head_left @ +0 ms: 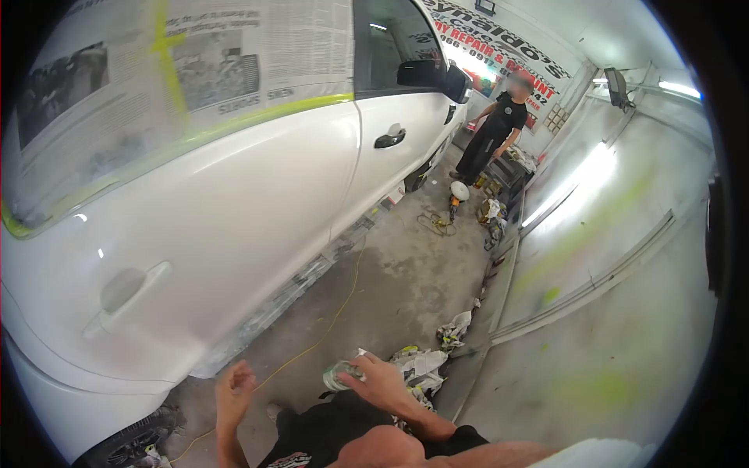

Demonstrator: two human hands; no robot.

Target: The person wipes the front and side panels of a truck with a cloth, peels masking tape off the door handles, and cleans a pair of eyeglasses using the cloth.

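My right hand is closed around a small, round, pale green see-through container, tilted on its side in front of my body. Its contents are too blurred to make out. Near the lower edge of the white vehicle, my left hand is raised with its fingers curled in. Whether something small sits between those fingers is hidden. The vehicle's white rear door fills the left of the view. Newspaper edged with yellow-green tape covers its rear window.
A yellow cord crosses the concrete floor. Crumpled paper lies along the right wall. Farther back, an orange tool with a white round pad stands on the floor, and a person in black stands beside the vehicle's front.
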